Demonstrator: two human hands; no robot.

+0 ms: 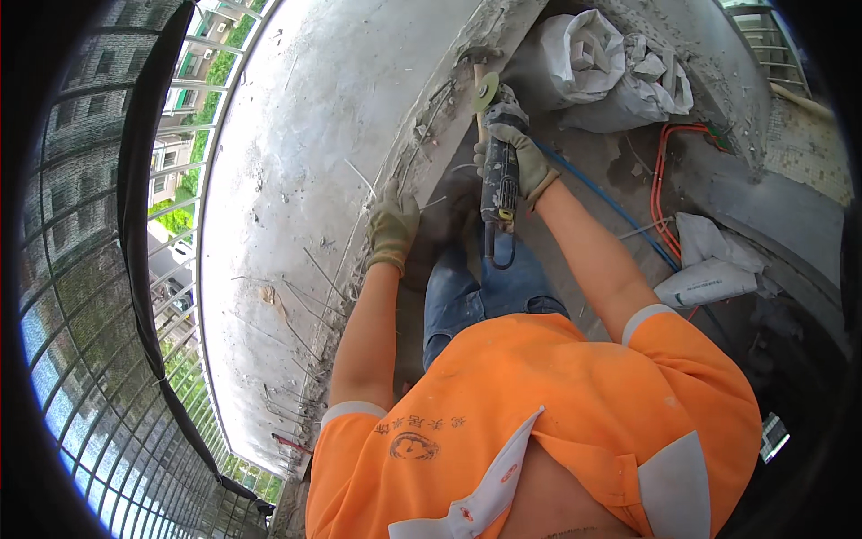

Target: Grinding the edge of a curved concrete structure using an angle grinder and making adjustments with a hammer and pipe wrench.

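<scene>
Worker's dress, with clock positions read from the centre of view. Orange short-sleeved shirt (539,395) at five o'clock; pale grey sleeve bands (648,320) at seven and between three and four. Pale grey collar (492,492) between five and six, bearing small red marks. Dark round emblem (415,446) at six, beside a row of dark lettering (419,423). Faded blue jeans (453,292) near centre. Olive-beige gloves (390,237) with short cuffs cover left grip (393,223) and right grip (523,160).
</scene>
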